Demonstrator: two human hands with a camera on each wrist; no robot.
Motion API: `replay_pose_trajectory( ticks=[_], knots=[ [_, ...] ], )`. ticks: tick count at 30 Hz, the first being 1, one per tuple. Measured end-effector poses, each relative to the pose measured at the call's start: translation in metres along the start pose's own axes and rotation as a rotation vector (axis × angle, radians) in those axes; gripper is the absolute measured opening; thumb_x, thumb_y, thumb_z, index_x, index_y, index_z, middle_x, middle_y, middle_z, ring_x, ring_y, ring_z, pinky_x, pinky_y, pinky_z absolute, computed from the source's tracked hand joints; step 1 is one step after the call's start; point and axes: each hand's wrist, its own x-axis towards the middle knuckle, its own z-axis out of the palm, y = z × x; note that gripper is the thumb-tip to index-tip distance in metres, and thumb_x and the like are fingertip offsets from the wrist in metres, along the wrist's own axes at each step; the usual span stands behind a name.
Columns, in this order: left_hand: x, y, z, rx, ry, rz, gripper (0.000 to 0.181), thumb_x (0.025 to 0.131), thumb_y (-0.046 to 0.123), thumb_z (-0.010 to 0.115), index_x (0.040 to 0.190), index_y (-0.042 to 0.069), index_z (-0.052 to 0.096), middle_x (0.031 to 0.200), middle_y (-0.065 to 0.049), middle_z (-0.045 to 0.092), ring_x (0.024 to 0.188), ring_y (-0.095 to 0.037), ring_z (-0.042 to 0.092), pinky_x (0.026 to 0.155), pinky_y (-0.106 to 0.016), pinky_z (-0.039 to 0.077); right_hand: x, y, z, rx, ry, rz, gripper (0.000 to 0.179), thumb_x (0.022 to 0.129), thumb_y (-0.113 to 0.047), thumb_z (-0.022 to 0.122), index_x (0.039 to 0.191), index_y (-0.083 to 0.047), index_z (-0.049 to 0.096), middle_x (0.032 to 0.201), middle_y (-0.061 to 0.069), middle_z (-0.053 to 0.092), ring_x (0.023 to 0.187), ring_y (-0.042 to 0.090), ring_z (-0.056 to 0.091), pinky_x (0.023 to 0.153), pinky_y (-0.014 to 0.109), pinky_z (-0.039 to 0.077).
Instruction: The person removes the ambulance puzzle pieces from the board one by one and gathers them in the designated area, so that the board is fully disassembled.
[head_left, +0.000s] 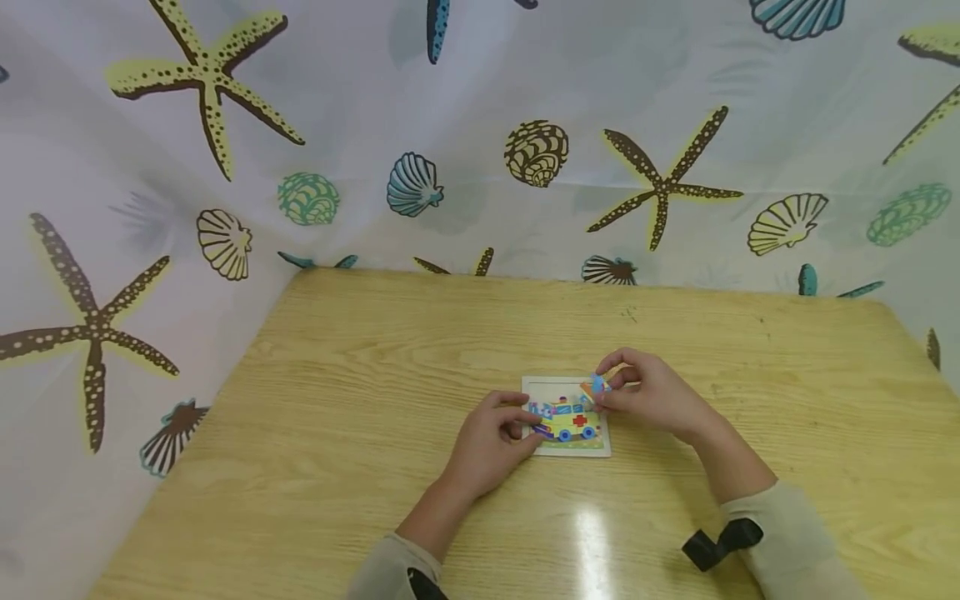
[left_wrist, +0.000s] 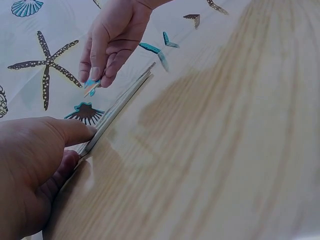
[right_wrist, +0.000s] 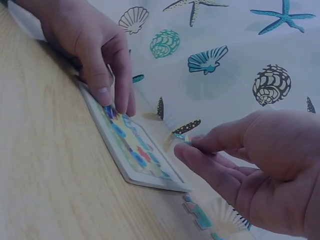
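A jigsaw puzzle (head_left: 577, 423) showing a yellow ambulance lies in a white-framed board (head_left: 570, 452) on the table. My left hand (head_left: 491, 437) rests at the board's left side, with the thumb and fingers extended onto the picture, touching it. My right hand (head_left: 648, 396) pinches a small blue and orange puzzle piece (head_left: 597, 387) between thumb and fingers, over the board's upper right corner. In the right wrist view this piece (right_wrist: 182, 138) is raised above the board, mostly covered by the fingertips.
Loose puzzle pieces (right_wrist: 199, 214) lie beside the board's right end in the right wrist view. The wood-grain table (head_left: 360, 375) meets a cloth backdrop (head_left: 480, 100) printed with shells and starfish. A black strap (head_left: 720, 543) hangs at the right sleeve.
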Motion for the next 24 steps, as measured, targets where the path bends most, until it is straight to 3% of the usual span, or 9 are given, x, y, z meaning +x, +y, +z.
replay_pose_trajectory(
  ticks=[2,5,10,16,24],
  knots=[
    [0.000,0.000,0.000,0.004,0.001,-0.002,0.015,0.085,0.015,0.079,0.099,0.009,0.079,0.129,-0.008,0.061,0.078,-0.009,0.055,0.067,-0.018,0.047,-0.001,-0.001,-0.003,0.066,-0.026,0.014,0.040,0.096,0.001,0.061,0.133,0.003,0.048,0.093,0.015,0.055,0.093,0.030,0.072,0.084,0.038,0.059],
    [0.000,0.000,0.000,0.008,0.003,-0.005,0.015,0.085,0.015,0.078,0.099,0.009,0.079,0.129,-0.008,0.061,0.078,-0.009,0.055,0.067,-0.018,0.047,-0.001,-0.003,-0.006,0.073,-0.024,0.033,0.043,0.097,0.000,0.059,0.139,0.003,0.048,0.093,0.015,0.055,0.094,0.031,0.073,0.084,0.039,0.059],
    [0.000,-0.001,0.000,0.002,-0.006,-0.021,0.017,0.085,0.014,0.079,0.101,0.008,0.078,0.130,-0.008,0.060,0.078,-0.010,0.054,0.067,-0.018,0.047,-0.004,-0.004,-0.016,0.089,0.006,0.079,0.037,0.097,-0.006,0.062,0.130,0.007,0.051,0.094,0.016,0.063,0.092,0.031,0.074,0.084,0.040,0.059],
    [0.002,0.001,0.000,-0.003,0.003,-0.010,0.019,0.084,0.014,0.080,0.102,0.007,0.077,0.128,-0.007,0.061,0.078,-0.010,0.055,0.067,-0.018,0.049,-0.011,-0.007,-0.036,0.023,-0.005,0.094,0.037,0.097,-0.011,0.065,0.126,0.008,0.052,0.100,0.019,0.069,0.092,0.028,0.074,0.085,0.040,0.059],
    [0.002,0.002,0.002,-0.005,0.001,-0.020,0.022,0.084,0.014,0.080,0.103,0.006,0.077,0.127,-0.006,0.061,0.078,-0.009,0.055,0.067,-0.017,0.048,-0.020,0.004,-0.056,-0.057,0.036,0.141,0.034,0.096,-0.012,0.067,0.120,0.007,0.055,0.101,0.015,0.058,0.089,0.023,0.072,0.082,0.034,0.060]
  ],
)
